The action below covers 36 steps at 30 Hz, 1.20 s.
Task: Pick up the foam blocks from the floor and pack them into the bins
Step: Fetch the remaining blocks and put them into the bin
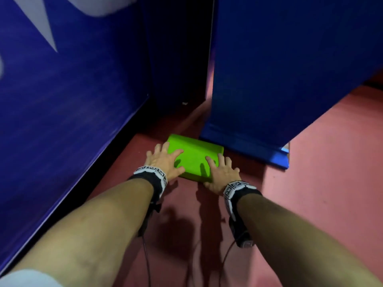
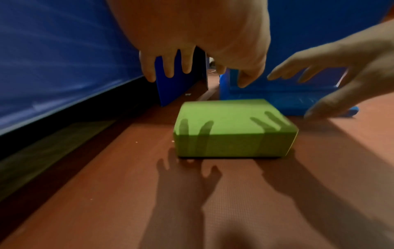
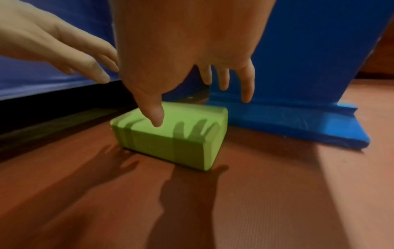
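A bright green foam block (image 1: pixel 192 156) lies flat on the red floor mat, in the corner between two blue walls. My left hand (image 1: pixel 163 160) hovers over its left end with the fingers spread. My right hand (image 1: pixel 221 172) hovers over its right end, also spread. In the left wrist view the green foam block (image 2: pixel 232 128) carries finger shadows, and the left hand (image 2: pixel 192 55) hangs above it without touching. The right wrist view has the right hand (image 3: pixel 192 70) with its thumb low over the green foam block (image 3: pixel 181 134); contact is not clear. Neither hand holds anything.
A tall blue padded wall (image 1: pixel 62 90) runs along the left. A blue upright panel (image 1: pixel 279 69) with a low base flange (image 1: pixel 248 146) stands right behind the block. A dark gap opens between them. Red floor mat (image 1: pixel 321 193) stretches to the right and toward me.
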Available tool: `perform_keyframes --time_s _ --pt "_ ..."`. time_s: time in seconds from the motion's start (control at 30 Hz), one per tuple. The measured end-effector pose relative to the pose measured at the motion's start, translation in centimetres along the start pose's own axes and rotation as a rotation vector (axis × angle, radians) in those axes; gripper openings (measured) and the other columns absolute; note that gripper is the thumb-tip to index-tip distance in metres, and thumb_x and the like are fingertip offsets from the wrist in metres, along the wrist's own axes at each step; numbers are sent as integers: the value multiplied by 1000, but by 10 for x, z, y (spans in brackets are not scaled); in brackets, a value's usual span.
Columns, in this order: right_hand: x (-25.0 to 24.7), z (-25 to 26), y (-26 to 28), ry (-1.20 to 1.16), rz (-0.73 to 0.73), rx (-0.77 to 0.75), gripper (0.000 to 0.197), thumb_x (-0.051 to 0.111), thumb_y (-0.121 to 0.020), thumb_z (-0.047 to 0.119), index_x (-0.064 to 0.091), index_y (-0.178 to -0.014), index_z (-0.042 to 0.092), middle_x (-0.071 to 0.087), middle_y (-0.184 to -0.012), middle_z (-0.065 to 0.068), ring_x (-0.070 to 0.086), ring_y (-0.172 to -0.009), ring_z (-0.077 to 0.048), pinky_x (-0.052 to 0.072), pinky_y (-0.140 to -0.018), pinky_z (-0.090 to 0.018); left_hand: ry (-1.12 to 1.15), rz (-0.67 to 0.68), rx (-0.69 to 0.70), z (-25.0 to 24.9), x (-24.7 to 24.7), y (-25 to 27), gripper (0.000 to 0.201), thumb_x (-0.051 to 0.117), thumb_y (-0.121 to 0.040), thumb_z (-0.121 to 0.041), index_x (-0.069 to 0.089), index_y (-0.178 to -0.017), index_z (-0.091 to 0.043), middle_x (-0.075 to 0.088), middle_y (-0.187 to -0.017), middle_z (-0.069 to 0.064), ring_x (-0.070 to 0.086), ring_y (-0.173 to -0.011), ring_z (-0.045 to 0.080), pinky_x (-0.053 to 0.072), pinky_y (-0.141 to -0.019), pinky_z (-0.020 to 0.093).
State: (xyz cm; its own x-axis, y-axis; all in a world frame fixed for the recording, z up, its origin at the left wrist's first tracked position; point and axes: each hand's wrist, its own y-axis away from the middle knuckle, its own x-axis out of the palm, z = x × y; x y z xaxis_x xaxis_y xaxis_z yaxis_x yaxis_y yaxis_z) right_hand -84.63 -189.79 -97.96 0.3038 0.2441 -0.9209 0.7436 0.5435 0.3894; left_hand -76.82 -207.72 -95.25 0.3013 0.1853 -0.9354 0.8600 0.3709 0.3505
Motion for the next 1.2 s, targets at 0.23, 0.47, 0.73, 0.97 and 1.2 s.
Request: perform_keyframes --time_s 0.23,0.47,0.73,0.97,1.2 --pt "49 3 -45 71 0 -23 115 67 -76 64 -14 -153 33 -20 -160 -11 -11 -147 -41 27 -108 -63 67 79 -27 7 57 -34 82 58 -84 -59 12 -150 -51 -1 -164 6 0 -149 35 21 -111 65" --pt "64 4 -72 94 -60 -70 120 68 -74 64 -17 -152 30 -17 -160 -14 -11 -146 -43 24 -114 -57 109 115 -32 13 74 -46 88 66 -79 -57 12 -148 -54 -6 -162 0 -1 -149 31 27 -108 68" --pt "47 -4 -65 10 22 -153 98 61 -89 48 -6 -155 21 -7 -161 -17 -4 -144 -49 27 -113 -54 46 187 -48 2 50 -46 102 76 -74 -55 8 -150 -48 -9 -162 6 -6 -149 37 17 -112 69" --pt "-16 -54 5 -214 196 -136 88 53 -93 52 2 -156 19 7 -162 -12 10 -146 -44 19 -119 -49 -208 137 89 -52 1 -5 118 70 -70 -71 0 -155 -30 -3 -164 8 -9 -149 36 9 -114 67" --pt "-128 -122 165 -442 184 20 85 58 -93 47 13 -155 11 19 -160 -14 24 -146 -28 20 -118 -32 -472 11 469 -140 -121 80 103 66 -79 -61 10 -154 -17 4 -164 8 -7 -150 33 2 -119 59"
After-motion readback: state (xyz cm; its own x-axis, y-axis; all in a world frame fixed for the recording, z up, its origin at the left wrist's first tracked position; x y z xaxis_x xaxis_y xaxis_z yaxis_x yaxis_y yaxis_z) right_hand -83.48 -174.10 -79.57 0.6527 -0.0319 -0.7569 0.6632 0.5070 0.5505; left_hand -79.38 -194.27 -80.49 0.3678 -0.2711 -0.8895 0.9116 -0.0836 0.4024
